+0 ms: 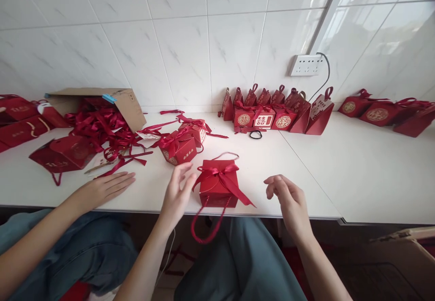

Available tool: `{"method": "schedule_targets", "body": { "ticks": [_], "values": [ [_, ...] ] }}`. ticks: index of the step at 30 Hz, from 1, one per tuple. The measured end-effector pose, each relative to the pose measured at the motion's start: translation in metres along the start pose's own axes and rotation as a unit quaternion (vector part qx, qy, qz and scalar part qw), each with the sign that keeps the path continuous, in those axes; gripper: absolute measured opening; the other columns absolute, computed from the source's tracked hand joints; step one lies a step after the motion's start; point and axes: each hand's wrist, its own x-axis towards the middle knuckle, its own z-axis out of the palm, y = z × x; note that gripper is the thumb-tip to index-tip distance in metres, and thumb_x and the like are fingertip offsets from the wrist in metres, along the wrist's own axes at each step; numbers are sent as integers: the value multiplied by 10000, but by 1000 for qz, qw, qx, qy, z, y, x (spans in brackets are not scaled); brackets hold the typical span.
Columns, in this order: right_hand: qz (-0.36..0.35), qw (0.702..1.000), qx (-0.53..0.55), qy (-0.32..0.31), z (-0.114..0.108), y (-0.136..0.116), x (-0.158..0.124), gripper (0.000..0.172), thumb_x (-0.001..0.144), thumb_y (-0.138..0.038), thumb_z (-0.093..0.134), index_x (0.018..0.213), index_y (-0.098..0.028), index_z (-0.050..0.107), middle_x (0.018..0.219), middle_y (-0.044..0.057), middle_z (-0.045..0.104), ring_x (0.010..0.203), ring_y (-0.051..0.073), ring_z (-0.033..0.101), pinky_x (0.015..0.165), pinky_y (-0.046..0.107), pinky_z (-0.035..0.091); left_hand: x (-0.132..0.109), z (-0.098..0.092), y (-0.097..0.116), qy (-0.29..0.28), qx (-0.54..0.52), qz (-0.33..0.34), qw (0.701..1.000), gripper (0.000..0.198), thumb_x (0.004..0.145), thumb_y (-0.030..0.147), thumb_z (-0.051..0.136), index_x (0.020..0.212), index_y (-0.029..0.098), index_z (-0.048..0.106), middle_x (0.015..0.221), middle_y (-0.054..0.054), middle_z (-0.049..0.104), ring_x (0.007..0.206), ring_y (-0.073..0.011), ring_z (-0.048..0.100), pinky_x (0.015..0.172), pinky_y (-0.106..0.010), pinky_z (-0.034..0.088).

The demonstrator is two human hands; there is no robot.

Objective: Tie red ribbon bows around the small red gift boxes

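Observation:
A red gift box (217,192) with a satin bow (220,174) on its lid stands at the front edge of the white table. Its front cord handle (209,237) hangs over the edge, and its other handle arches behind. My left hand (177,194) is just left of this box, fingers apart, thumb close to the ribbon; whether it touches is unclear. To the right, apart from the box, my right hand (288,199) hovers with loosely bent fingers and nothing in them. Two more bowed boxes (181,149) sit behind my left hand.
A co-worker's hand (113,187) lies flat at the left. Behind it, a cardboard box (131,106) spills red ribbons (98,129) beside a red box (64,154). Red boxes (283,122) line the wall, others (380,113) stand right. A black hair tie (255,134) lies near them.

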Motion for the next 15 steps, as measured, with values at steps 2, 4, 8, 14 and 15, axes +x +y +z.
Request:
{"method": "schedule_targets", "body": {
  "ticks": [2,4,8,14,15],
  "values": [
    [-1,1000,-9,-30,4,-2,-1,429,882,-519,421,620,-197,532,622,15,506,763,191,521,669,281,374,-4,6,2,-28,-1,-10,1000,346,804,433,554,1062,203,545,1203,-97,579,1181,-235,511,1023,-392,366],
    [1,997,-23,-71,7,-5,-4,423,885,-539,403,697,-196,567,615,1,494,687,164,494,615,261,360,-5,8,2,-33,-1,-24,999,361,789,442,566,1055,199,546,1142,-91,604,1121,-232,548,968,-372,410],
    [30,985,-50,-165,14,-15,-13,470,886,-566,366,710,-183,575,592,-16,479,562,122,417,547,242,323,2,3,7,-52,14,-55,997,345,782,474,553,980,192,583,982,-52,644,978,-209,592,833,-302,453],
    [63,970,-61,-227,31,-28,-19,516,870,-562,398,520,-184,379,485,-43,380,471,85,309,472,231,240,1,-4,26,-80,-2,-57,995,241,799,412,556,879,187,590,705,20,574,611,-107,506,570,-211,407],
    [66,969,-61,-231,33,-29,-19,504,866,-556,412,526,-186,373,475,-48,374,459,80,299,463,229,232,-3,-5,31,-89,-10,-53,995,228,804,395,560,908,193,580,690,29,564,580,-96,482,545,-202,395]
  ]
}}
